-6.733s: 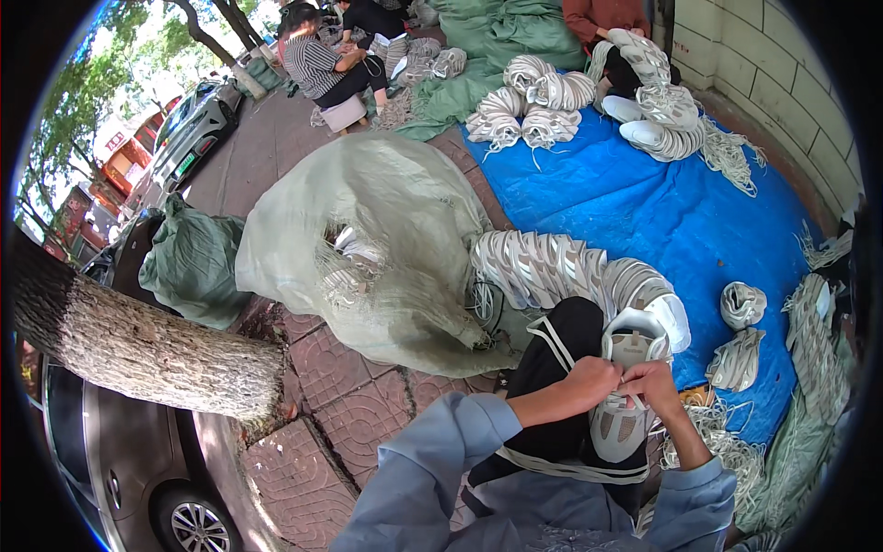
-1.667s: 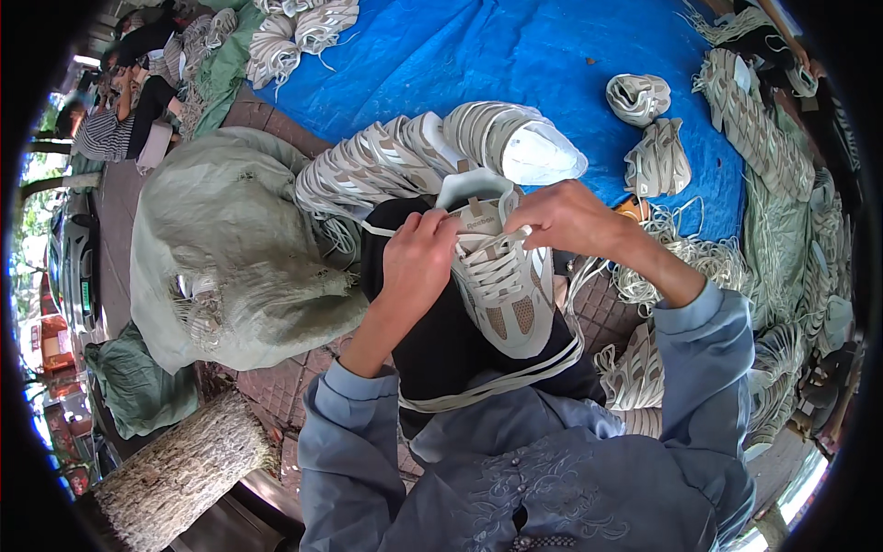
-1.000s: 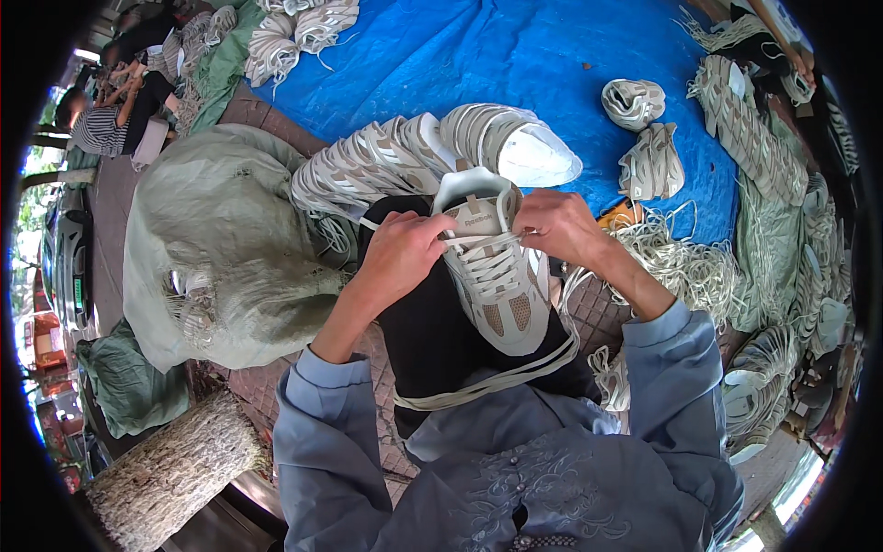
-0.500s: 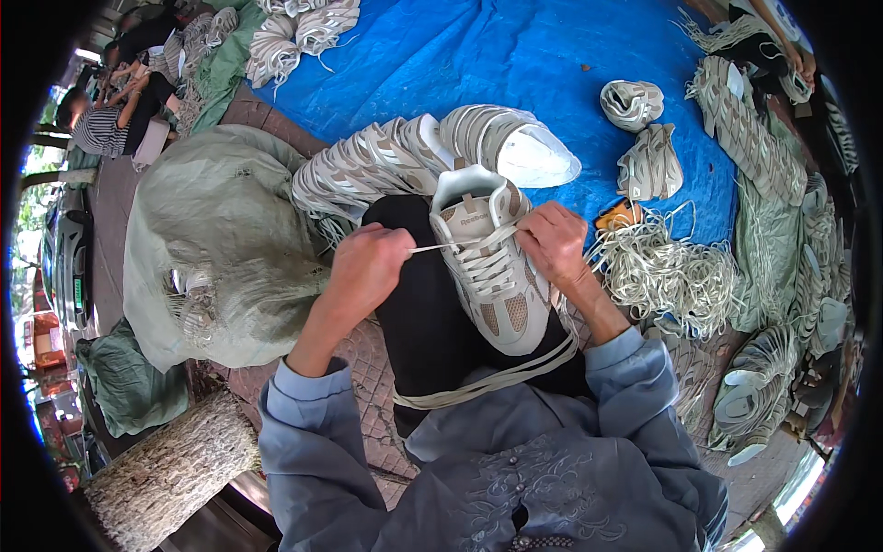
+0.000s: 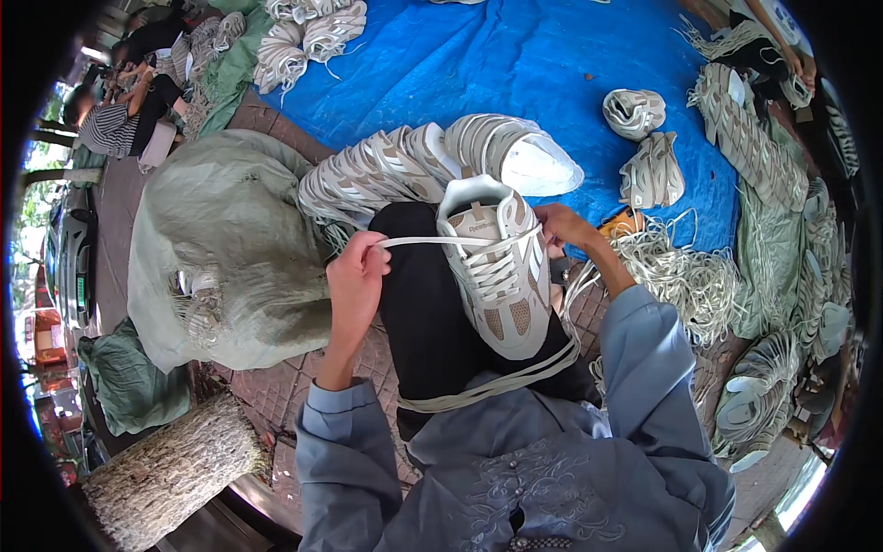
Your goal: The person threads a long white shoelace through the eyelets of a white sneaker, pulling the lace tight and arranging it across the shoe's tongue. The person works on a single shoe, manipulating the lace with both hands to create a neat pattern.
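Your left hand is pinching one end of the white lace, which is running nearly straight to the shoe; your right hand is gripping lace just beside the collar, its fingertips being partly hidden. The shoe is resting on your dark-trousered leg, toe pointing toward you. For good work, I think you should be pulling both sides equally, with the lace lying flat and the tongue sitting centred. Loose laces are crossing your lap and could be catching. Ahead, a blue sheet is covering the ground; tiled pavement is showing nearer, a pale sack is slumping at left, and a striped-shirted person is sitting farther off.
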Available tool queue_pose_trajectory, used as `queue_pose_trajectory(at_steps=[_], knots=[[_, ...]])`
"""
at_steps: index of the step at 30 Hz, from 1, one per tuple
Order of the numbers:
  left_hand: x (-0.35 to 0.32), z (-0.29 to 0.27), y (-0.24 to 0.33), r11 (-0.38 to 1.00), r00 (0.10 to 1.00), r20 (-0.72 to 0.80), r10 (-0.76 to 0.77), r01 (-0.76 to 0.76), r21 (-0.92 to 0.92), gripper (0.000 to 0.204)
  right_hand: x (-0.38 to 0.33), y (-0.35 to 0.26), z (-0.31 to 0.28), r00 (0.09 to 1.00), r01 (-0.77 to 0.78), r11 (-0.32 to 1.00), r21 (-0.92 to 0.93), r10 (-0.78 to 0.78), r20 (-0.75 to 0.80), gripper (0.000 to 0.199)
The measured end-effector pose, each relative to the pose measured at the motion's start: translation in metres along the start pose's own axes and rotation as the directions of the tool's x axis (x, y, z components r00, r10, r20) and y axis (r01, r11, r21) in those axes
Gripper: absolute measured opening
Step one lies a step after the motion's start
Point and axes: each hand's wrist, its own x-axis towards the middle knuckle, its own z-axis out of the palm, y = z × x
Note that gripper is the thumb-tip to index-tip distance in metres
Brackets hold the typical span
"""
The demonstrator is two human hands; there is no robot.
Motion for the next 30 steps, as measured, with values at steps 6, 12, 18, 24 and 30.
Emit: queue_pose_trajectory(at_steps=[6,12,18,24,30], knots=[[0.018,-0.013,-0.018,0.068,0.986,0.057,-0.155,0.068,-0.995,0.024,-0.014,0.025,-0.032,0.888,0.458,0.548,0.700,-0.246,-0.388,0.028],[0.047,-0.136,-0.084,0.226,0.948,-0.251,-0.196,-0.205,-0.952,0.022,-0.076,0.003,-0.136,0.677,0.724,0.217,0.655,-0.407,-0.613,0.020],[0.049,-0.243,-0.140,0.505,0.785,-0.499,-0.368,-0.282,-0.816,0.027,-0.102,-0.026,-0.253,0.579,0.807,0.398,0.436,-0.392,-0.715,0.020],[0.051,-0.312,-0.196,0.466,0.779,-0.508,-0.368,-0.319,-0.826,0.029,-0.118,-0.068,-0.348,0.448,0.811,0.521,0.266,-0.261,-0.855,0.025],[0.015,-0.313,-0.260,0.446,0.690,-0.547,-0.473,-0.348,-0.825,0.014,-0.125,-0.023,-0.395,0.272,0.655,0.748,0.105,-0.104,-0.957,0.027]])
